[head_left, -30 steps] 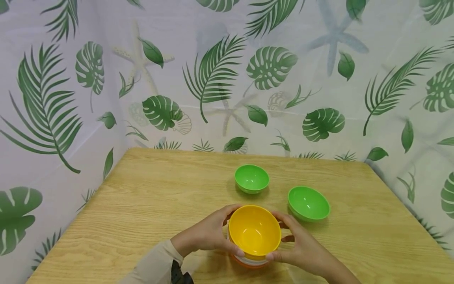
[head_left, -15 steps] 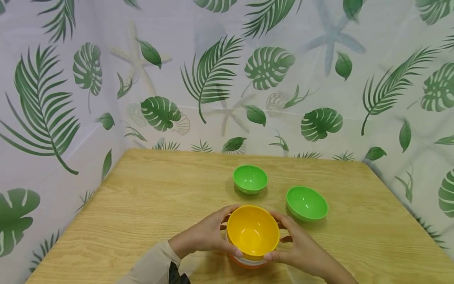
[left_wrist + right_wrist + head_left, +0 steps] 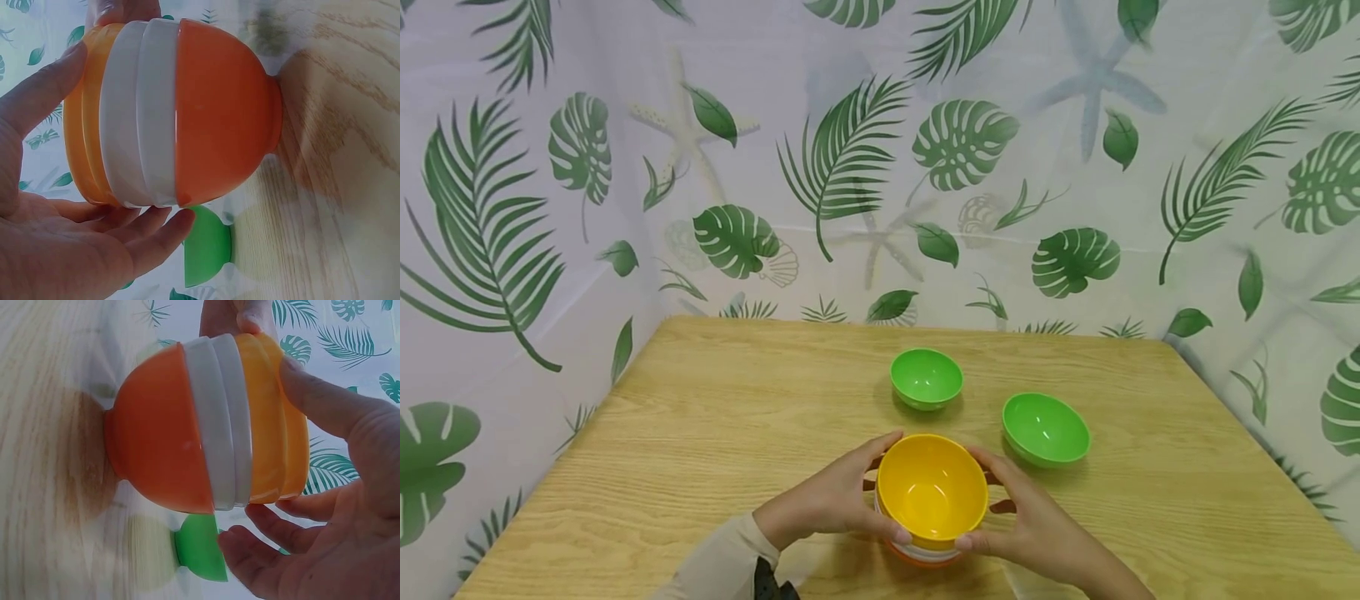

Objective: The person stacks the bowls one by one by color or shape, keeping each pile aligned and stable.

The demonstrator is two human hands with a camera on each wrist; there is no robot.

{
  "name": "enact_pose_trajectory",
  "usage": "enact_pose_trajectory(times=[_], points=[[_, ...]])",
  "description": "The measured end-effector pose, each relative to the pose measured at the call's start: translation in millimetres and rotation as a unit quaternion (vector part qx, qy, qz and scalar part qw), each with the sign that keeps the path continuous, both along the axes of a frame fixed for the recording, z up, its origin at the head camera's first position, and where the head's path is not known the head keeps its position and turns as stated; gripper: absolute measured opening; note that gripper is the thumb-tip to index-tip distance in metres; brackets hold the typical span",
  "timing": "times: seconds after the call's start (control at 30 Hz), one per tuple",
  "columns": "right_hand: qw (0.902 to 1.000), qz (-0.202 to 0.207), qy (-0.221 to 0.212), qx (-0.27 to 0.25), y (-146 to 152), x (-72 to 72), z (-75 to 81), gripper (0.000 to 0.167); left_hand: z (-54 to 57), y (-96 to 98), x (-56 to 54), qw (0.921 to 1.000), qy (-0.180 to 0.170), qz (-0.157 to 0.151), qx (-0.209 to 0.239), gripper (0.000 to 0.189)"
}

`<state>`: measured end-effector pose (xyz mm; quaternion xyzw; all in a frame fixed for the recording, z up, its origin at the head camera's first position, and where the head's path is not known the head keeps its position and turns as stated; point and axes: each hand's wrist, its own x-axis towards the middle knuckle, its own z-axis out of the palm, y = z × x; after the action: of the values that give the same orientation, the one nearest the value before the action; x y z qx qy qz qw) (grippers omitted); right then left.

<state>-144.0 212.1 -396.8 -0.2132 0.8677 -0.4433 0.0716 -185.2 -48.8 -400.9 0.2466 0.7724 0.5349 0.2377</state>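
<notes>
A nested stack of bowls stands upright on the wooden table, near its front edge. At the bottom is an orange bowl [image 3: 219, 119], its foot on the tabletop. Two white bowls [image 3: 128, 119] sit inside it, and two yellow bowls [image 3: 932, 483] are nested on top; the uppermost shows a bare inside. My left hand [image 3: 842, 496] grips the yellow bowls from the left, thumb at the near rim, fingers along the side. From the right, my right hand [image 3: 1030, 521] holds them the same way. Some fingertips reach down beside the white bowls.
Two green bowls stand beyond the stack: one green bowl [image 3: 927, 380] farther back, the other green bowl [image 3: 1045, 430] to the right and behind my right hand. The wooden table [image 3: 715, 417] ends at walls hung with a leaf-patterned sheet [image 3: 880, 167].
Both hands keep their hold on the yellow bowls, and the stack stays put. The head view has shifted slightly, so everything appears a little farther left.
</notes>
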Motion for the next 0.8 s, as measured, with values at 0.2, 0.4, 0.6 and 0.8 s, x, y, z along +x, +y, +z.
enact_pose_trajectory(times=[0.2,0.4,0.6,0.8], points=[[0.9997,0.024,0.002,0.009,3,1.8,1.9,0.094,0.3,-0.6,0.5,0.9999,0.008,-0.006,0.003,0.099],[0.9993,0.037,-0.002,0.005,6,0.9,1.9,0.093,-0.9,-1.9,1.1,0.9999,0.009,-0.012,0.008,0.1],[0.9979,0.033,-0.054,-0.014,7,-1.6,6.4,0.09,1.1,-1.8,-0.3,0.9999,0.012,-0.008,0.001,0.101],[0.9944,-0.037,-0.097,-0.017,6,-7.0,12.8,0.067,3.8,-1.3,-1.4,0.9998,0.015,-0.006,0.008,0.093]])
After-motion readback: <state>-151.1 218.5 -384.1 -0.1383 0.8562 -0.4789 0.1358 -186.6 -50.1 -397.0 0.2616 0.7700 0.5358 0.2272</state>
